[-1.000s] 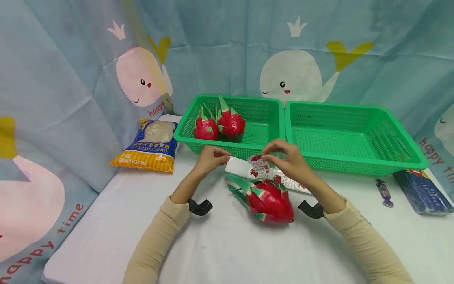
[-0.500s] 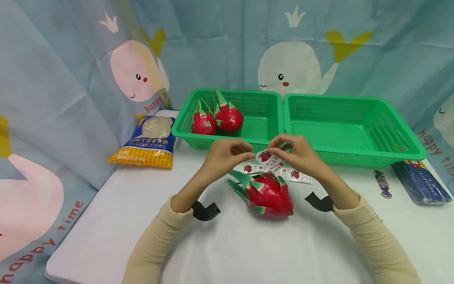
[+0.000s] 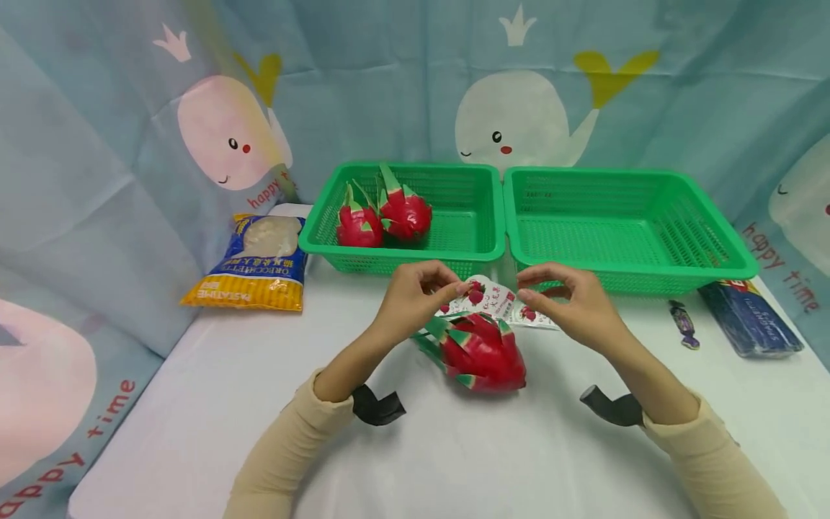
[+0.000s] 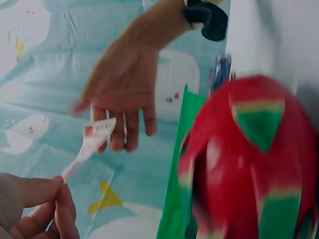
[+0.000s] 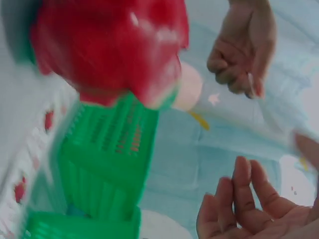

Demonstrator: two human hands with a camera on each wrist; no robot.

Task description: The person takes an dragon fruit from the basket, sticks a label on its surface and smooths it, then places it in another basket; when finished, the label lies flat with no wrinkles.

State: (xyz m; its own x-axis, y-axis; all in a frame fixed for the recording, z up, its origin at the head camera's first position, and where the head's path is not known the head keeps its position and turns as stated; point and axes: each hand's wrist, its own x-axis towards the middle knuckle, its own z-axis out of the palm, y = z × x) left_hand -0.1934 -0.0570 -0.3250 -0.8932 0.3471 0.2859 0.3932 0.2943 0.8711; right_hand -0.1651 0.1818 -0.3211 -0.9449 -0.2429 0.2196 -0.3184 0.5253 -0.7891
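While the left hand (image 3: 416, 297) pinches a printed label (image 3: 494, 297) between thumb and fingers just behind the dragon fruit (image 3: 485, 353) on the desk (image 3: 467, 454), the right hand (image 3: 576, 301) hovers behind that fruit's right side, near the label's free end, its fingers apart. More labels (image 3: 537, 318) lie on the desk behind the fruit. Farther behind it stand two green baskets (image 3: 415, 254), one holding two other dragon fruits (image 3: 407, 218), and a pasta bag (image 3: 256, 270) lies well to the fruit's left.

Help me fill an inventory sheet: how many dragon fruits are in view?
3: one dragon fruit and another side by side in the left green basket, and a third on the white table. Any behind the basket would be hidden.
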